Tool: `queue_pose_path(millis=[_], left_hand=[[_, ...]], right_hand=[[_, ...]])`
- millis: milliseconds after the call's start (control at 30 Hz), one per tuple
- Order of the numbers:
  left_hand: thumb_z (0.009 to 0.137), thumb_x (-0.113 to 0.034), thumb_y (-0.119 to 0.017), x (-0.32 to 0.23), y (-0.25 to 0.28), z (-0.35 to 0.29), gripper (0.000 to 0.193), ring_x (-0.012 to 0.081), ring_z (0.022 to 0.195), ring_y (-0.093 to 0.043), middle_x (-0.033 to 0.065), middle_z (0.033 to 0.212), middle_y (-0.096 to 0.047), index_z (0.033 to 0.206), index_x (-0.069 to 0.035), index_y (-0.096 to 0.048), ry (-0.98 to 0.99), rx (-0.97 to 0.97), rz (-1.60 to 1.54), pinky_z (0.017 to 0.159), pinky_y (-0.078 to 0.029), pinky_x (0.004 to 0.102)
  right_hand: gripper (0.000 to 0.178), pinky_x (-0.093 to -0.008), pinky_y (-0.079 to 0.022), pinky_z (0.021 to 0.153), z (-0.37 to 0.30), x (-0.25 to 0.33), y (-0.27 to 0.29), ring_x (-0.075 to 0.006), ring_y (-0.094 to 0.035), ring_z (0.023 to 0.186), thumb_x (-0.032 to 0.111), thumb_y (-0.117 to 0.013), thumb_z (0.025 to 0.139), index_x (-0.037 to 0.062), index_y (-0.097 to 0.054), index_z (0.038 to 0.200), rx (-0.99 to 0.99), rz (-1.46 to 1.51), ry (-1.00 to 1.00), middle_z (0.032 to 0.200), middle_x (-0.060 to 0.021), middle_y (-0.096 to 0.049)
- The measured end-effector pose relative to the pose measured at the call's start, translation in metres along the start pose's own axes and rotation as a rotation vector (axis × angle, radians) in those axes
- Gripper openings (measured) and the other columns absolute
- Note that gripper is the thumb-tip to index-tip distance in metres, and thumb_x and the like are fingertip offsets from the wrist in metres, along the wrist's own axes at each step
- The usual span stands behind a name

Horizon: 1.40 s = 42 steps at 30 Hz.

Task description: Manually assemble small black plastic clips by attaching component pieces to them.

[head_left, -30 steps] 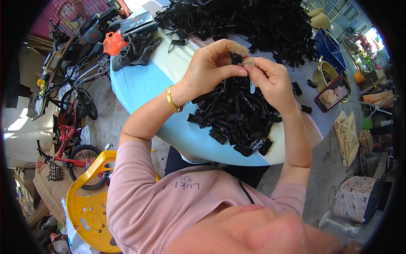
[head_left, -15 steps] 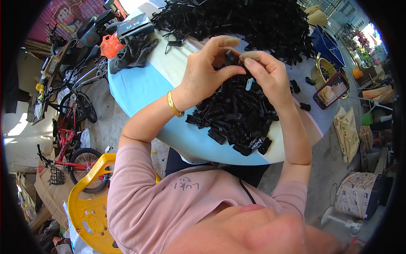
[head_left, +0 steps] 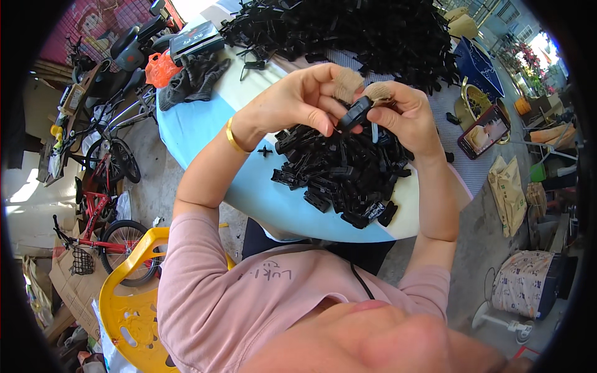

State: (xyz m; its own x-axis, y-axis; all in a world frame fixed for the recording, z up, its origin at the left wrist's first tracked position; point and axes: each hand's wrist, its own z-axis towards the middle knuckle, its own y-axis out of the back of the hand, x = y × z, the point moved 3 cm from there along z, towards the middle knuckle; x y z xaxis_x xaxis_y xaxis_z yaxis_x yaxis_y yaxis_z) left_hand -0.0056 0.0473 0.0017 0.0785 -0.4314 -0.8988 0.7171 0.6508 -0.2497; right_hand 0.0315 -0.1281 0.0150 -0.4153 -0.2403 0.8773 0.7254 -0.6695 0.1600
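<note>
A small dark oblong plastic part (head_left: 356, 114) is pinched between the thumb and forefinger of my right hand (head_left: 407, 118). A thin light-blue stick-like piece (head_left: 374, 132) points down from under the right thumb; its upper end is hidden. My left hand (head_left: 292, 102) is beside the part, its thumb and forefinger spread apart. Whether its other fingers touch the part I cannot tell. Tan wraps cover fingertips on both hands. Below them lies a heap of black plastic parts (head_left: 342, 171). Near my left wrist a small black cross-shaped piece (head_left: 265, 151) shows over the cloth.
A large pile of black pieces (head_left: 348, 37) covers the table's far side. To the right are a phone (head_left: 485, 132), a gold-coloured bowl (head_left: 476, 102) and a blue bin (head_left: 480, 67). A grey cloth (head_left: 194, 79), red bag (head_left: 163, 69) and box (head_left: 196, 41) lie far left.
Both hands have tilted and lowered slightly, and the left thumb and forefinger have spread apart. The dark part now shows more fully in the right hand. The cross-shaped piece has come into sight.
</note>
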Motion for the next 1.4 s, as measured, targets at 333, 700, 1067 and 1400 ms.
queue_pose_path(millis=[333,700,1067,1400], left_hand=[[0.078,-0.007,-0.066,0.008,-0.009,0.001,0.021,0.0178,0.084,-0.063,0.0091,0.086,-0.061,0.091,0.003,-0.053,0.101,-0.329,0.1,0.076,-0.051,0.0261],[0.081,0.001,-0.06,0.012,-0.019,-0.002,0.026,0.0116,0.082,-0.061,0.006,0.092,-0.061,0.105,0.004,-0.051,-0.226,-0.537,0.369,0.074,-0.052,0.0229],[0.07,-0.001,-0.069,0.006,-0.026,-0.009,0.023,0.022,0.072,-0.063,0.0139,0.088,-0.062,0.091,0.001,-0.058,-0.581,-0.623,1.162,0.066,-0.051,0.0266],[0.072,-0.005,-0.067,0.011,-0.028,0.007,0.023,0.0292,0.097,-0.058,0.0103,0.096,-0.061,0.094,-0.003,-0.059,-0.244,-0.352,1.201,0.085,-0.047,0.0341]], right_hand=[[0.015,-0.0202,-0.045,0.073,0.0,0.007,-0.01,-0.0073,-0.055,0.079,0.005,-0.058,0.084,-0.0009,-0.059,0.097,-0.074,-0.172,0.023,0.086,-0.0031,-0.062],[0.012,-0.0167,-0.034,0.052,-0.005,0.009,-0.02,-0.0021,-0.041,0.059,0.01,-0.053,0.089,-0.0007,-0.057,0.086,-0.246,-0.496,0.03,0.065,0.0046,-0.049],[0.011,-0.0178,-0.033,0.05,-0.003,0.005,-0.022,-0.0026,-0.041,0.057,0.01,-0.054,0.088,-0.0004,-0.058,0.088,-0.192,-0.399,-0.077,0.065,0.0046,-0.049],[0.04,-0.0369,-0.05,0.071,-0.009,-0.087,0.125,-0.03,-0.063,0.076,0.038,-0.066,0.071,0.0026,-0.066,0.089,-0.357,-1.307,-0.6,0.078,-0.0172,-0.064]])
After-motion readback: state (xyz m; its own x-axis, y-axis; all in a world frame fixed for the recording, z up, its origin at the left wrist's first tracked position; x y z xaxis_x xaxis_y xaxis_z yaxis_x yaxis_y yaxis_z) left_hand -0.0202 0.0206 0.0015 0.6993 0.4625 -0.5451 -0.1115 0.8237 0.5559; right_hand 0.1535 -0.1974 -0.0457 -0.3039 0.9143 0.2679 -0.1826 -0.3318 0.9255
